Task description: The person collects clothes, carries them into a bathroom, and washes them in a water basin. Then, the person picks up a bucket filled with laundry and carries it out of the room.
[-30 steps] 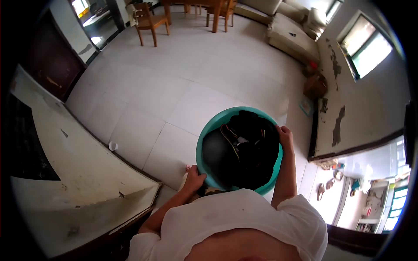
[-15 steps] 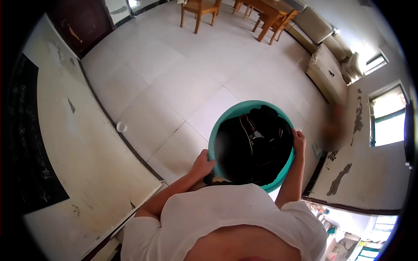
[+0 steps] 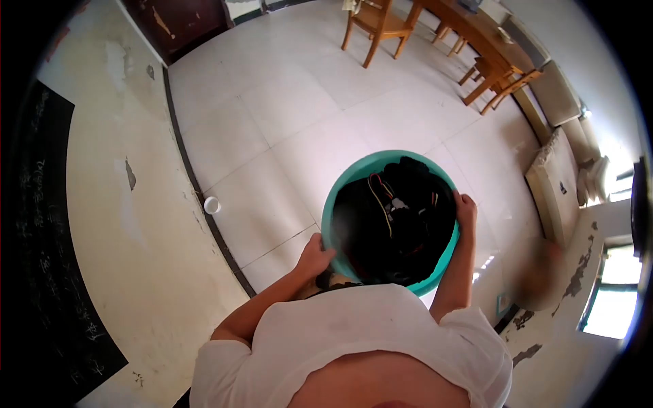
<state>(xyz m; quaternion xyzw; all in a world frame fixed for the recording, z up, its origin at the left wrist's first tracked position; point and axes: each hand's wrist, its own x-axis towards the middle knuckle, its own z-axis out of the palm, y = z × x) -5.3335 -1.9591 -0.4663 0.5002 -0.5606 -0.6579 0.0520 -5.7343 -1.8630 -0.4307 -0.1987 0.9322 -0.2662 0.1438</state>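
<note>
A round teal basin (image 3: 350, 171) is held in front of my body, level with my waist. Dark clothes (image 3: 408, 231) fill it, black with a yellow line and some red and white trim. My left hand (image 3: 317, 256) is closed on the basin's left rim, its thumb on top. My right hand (image 3: 466, 210) grips the rim on the opposite side. The undersides of the basin and the fingers beneath it are hidden.
Pale tiles (image 3: 272, 163) cover the floor. A white cup (image 3: 212, 205) lies by the left wall, which carries a blackboard (image 3: 61, 258). Ahead are a wooden chair (image 3: 381, 26), a wooden table (image 3: 476, 34) and a beige sofa (image 3: 554, 187) along the right.
My view has moved forward and turned left; the chair, table and sofa have shifted right in the picture. Both hands keep the same hold on the basin.
</note>
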